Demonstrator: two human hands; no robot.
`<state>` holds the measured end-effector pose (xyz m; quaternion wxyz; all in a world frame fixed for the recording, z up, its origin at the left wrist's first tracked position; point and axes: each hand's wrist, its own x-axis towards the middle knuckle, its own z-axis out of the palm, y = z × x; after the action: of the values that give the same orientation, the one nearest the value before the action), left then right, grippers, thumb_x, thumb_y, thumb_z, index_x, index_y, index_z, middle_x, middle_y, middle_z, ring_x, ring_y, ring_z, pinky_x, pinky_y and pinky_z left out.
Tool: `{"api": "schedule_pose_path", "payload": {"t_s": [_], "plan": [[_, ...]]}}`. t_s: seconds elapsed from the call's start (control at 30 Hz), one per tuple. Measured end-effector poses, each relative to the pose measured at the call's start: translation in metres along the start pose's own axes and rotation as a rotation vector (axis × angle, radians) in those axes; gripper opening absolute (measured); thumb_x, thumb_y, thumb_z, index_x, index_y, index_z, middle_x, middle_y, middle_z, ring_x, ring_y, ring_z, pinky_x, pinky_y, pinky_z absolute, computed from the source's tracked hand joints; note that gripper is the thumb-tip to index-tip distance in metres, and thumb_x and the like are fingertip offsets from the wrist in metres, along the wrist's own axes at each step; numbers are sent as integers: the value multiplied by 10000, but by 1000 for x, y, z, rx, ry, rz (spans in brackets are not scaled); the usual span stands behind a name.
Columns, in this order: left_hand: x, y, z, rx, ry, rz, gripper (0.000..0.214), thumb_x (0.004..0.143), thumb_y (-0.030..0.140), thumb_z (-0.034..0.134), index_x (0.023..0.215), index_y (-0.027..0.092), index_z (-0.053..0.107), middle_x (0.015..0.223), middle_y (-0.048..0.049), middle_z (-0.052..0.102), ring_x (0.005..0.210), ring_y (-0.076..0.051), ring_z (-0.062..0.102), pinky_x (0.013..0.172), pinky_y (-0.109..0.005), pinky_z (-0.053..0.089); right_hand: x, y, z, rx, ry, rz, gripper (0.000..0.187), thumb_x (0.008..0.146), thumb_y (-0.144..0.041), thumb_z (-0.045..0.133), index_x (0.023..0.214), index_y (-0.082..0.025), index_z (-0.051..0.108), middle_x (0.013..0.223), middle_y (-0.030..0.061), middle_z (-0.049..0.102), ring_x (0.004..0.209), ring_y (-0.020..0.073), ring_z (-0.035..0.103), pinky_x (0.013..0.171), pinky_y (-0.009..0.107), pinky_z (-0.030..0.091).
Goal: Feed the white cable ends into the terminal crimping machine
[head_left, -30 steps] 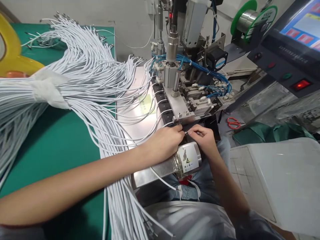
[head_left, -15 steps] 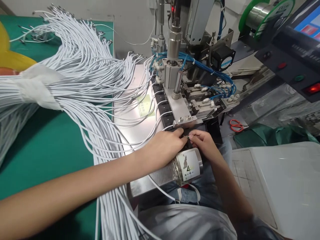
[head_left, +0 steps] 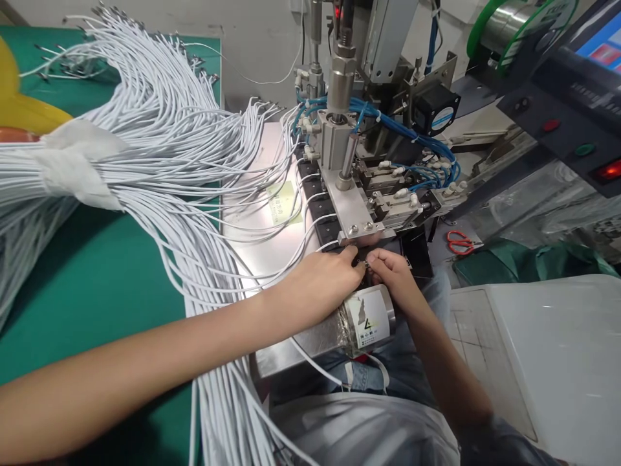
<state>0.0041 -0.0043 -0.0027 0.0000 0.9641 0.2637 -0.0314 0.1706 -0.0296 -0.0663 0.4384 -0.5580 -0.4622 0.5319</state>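
Observation:
My left hand (head_left: 324, 282) rests on the bright metal plate (head_left: 264, 243), fingers pinched on the end of a white wire (head_left: 310, 249) at the front of the black fixture row (head_left: 324, 213). My right hand (head_left: 394, 272) is right beside it, fingertips pinched on the wire's small metal tip where both hands meet. Just above them sits the machine's steel clamp head (head_left: 352, 207). A large bundle of white wires (head_left: 160, 155), wrapped in white tape, fans across the green mat (head_left: 92, 278) toward the fixture.
Blue air hoses (head_left: 412, 139) run over the machine. Red scissors (head_left: 458, 243) lie to the right, near a green cloth (head_left: 524, 259). A white plastic bin (head_left: 548, 349) stands at lower right. A control panel (head_left: 577, 123) with a red lit switch is at upper right. A yellow object (head_left: 24, 107) sits far left.
Both hands have edged slightly up and forward toward the clamp head, staying pinched together on the wire end. The view has shifted a little.

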Motion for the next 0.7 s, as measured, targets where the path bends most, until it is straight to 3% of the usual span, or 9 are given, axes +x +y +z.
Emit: {"api": "schedule_pose_path", "payload": {"t_s": [0.1,0.27,0.37,0.43,0.5,0.53,0.63,0.7], "plan": [[-3,6,-6,43,9,-22,270,777,61,496,1012,124,613,845,-84,576,615,-192,614,461,-268,418,3,3,0,-14,-57,-15,328,744,-450,537,575,-196,419,507,-63,377,448,72,299,420,218,236],[-8,13,-14,92,-48,-137,171,722,2,519,619,118,590,625,-71,565,579,-205,611,430,-252,363,9,6,-1,-107,-51,-96,299,767,-413,486,573,-203,397,502,-68,350,463,83,300,455,229,262],[-10,13,-15,104,-50,-168,187,716,-5,516,594,123,575,614,-61,568,538,-199,601,398,-245,296,-3,1,-3,-260,164,-199,292,807,-345,455,564,-200,383,525,-56,355,498,93,326,478,233,276],[-10,12,-15,141,-53,-206,189,709,-29,502,636,117,597,646,-64,583,538,-196,599,392,-246,255,-24,-4,-3,-346,377,-278,290,845,-302,437,578,-196,391,546,-52,361,514,94,342,485,228,286],[-10,11,-13,191,-52,-273,212,718,-52,473,705,99,621,672,-78,594,544,-192,593,395,-249,226,-53,-9,1,-409,488,-356,251,868,-263,440,628,-192,452,552,-54,395,505,90,374,481,219,308],[-10,11,-12,211,-46,-307,227,727,-59,457,736,89,628,675,-85,595,545,-190,588,399,-249,217,-68,-11,6,-454,477,-387,210,864,-241,461,663,-191,497,554,-54,441,500,89,409,482,214,330],[-10,10,-8,217,-8,-358,244,739,-64,436,779,76,632,663,-90,590,553,-184,575,418,-242,212,-107,-10,25,-621,255,-418,50,809,-205,565,804,-188,612,625,-31,622,516,99,537,515,208,420],[-11,11,-6,191,12,-357,234,715,-68,451,744,82,628,637,-79,577,551,-174,565,430,-235,215,-122,-5,41,-663,133,-413,105,779,-202,602,877,-181,634,714,1,696,580,125,613,558,218,471]]}}
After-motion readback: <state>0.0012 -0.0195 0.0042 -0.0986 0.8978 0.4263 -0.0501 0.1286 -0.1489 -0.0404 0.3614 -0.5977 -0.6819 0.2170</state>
